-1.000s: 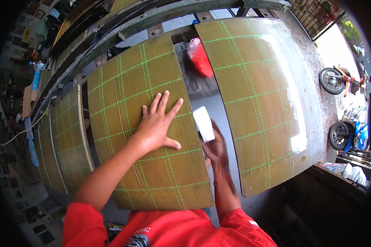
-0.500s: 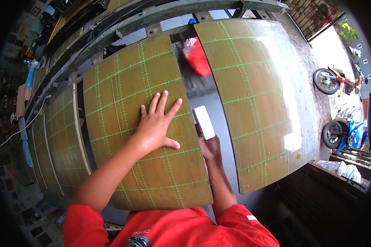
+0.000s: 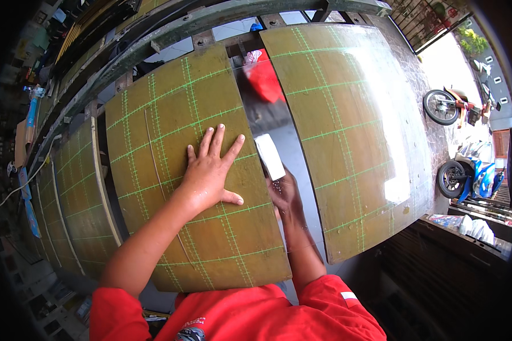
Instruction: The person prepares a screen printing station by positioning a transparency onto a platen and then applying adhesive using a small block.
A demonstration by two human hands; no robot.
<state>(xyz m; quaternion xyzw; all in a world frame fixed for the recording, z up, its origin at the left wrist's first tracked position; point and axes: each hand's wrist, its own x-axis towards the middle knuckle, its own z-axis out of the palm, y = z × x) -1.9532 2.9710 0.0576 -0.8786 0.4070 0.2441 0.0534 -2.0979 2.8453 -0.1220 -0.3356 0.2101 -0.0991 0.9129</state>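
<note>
My left hand (image 3: 205,176) lies spread, fingers apart, on an olive curved panel (image 3: 148,221) marked with green grid lines. My right hand (image 3: 283,193) grips a white rectangular block (image 3: 270,156) at that panel's right edge, in the gap beside a second similar panel (image 3: 341,148); small white specks show below the block. Some of the right hand's fingers are hidden by the block and panel edge. A red cloth or bag (image 3: 261,79) lies below the gap, farther from me.
A metal rack frame (image 3: 176,35) runs along the far side. More panels (image 3: 77,187) stand at left, with a white cord (image 3: 8,202). At right are two motorbikes (image 3: 466,176), white plastic bundles (image 3: 480,230) and a metal gate (image 3: 432,25).
My right hand and the white block have moved a little up along the panel edge, away from me. The view has shifted slightly; my left hand remains spread on the panel.
</note>
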